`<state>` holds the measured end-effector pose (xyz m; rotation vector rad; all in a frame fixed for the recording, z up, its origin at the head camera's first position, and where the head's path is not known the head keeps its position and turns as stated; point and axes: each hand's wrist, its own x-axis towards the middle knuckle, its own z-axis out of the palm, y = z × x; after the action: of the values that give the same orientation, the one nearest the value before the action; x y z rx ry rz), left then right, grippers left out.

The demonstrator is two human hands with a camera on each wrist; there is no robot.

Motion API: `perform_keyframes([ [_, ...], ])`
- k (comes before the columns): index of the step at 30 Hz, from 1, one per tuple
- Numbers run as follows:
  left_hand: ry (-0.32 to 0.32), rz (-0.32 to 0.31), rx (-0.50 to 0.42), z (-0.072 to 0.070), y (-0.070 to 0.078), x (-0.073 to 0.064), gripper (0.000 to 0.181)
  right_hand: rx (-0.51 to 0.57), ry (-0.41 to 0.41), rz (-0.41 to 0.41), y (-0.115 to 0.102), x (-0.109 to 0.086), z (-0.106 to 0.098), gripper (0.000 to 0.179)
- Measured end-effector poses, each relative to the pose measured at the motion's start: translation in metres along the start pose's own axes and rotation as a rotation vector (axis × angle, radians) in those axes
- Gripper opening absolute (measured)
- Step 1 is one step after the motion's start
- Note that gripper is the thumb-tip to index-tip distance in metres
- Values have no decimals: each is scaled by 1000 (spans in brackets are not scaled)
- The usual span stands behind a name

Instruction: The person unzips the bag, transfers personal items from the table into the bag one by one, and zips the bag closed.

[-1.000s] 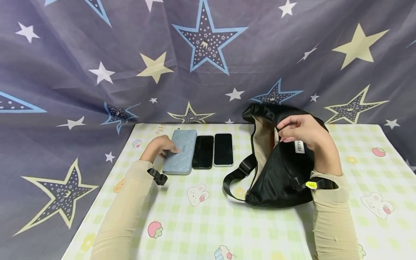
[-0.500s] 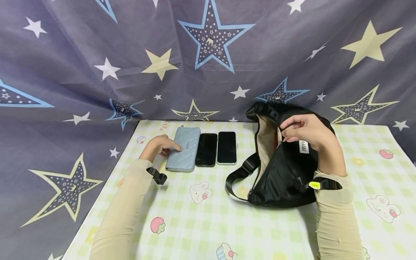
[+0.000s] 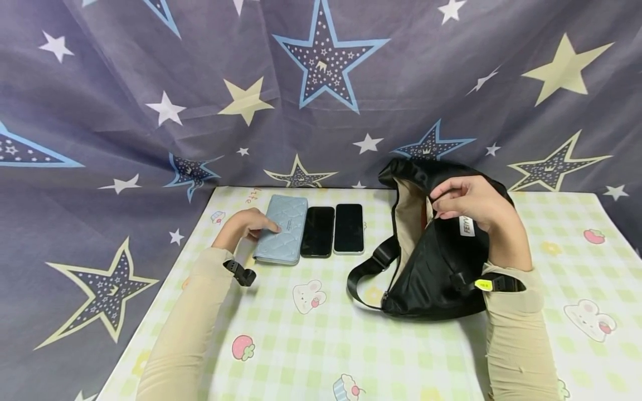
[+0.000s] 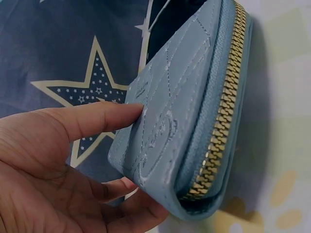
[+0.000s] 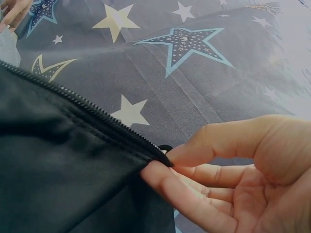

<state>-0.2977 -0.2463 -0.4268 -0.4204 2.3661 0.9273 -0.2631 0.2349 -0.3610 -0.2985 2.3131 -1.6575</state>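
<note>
On the left, a light-blue quilted zip wallet [image 3: 282,231] lies on the table. My left hand [image 3: 247,225] pinches its left edge, thumb on top and other fingers curled at the lower side. The left wrist view shows the wallet's gold zip [image 4: 221,126] closed along the near side. On the right, a black bag [image 3: 436,273] gapes open with its beige lining showing. My right hand [image 3: 473,203] pinches the rim of its opening between thumb and forefinger. Up close, the right wrist view shows the bag's black zip teeth [image 5: 92,107] leading to those fingertips. Most of the bag's inside is hidden.
Two dark-screened phones [image 3: 317,232] [image 3: 349,229] lie side by side right of the wallet. A black strap [image 3: 366,273] loops out from the bag's left side. The checked tablecloth [image 3: 301,356] meets a grey star-patterned curtain [image 3: 200,83] at the back.
The head view has shifted slightly. Both hands keep their grip on the wallet and the bag's rim. The small tab at the wallet's far end no longer shows.
</note>
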Motion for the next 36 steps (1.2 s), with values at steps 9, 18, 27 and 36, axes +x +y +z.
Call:
perform_keyframes([
  [9, -17, 61, -44, 1, -3, -8, 75, -12, -7, -11, 2, -1, 1, 22],
  [18, -110, 97, -122, -17, -1, -16, 65, -11, -3, -24, 2, -1, 1, 22],
  [27, -190, 120, -247, -28, -3, -20, 70, -17, -12, -21, 1, 0, 3, 25],
  [36, -246, 135, -354, -29, -10, -12, 75, -21, -19, -16, 0, 0, 3, 26],
])
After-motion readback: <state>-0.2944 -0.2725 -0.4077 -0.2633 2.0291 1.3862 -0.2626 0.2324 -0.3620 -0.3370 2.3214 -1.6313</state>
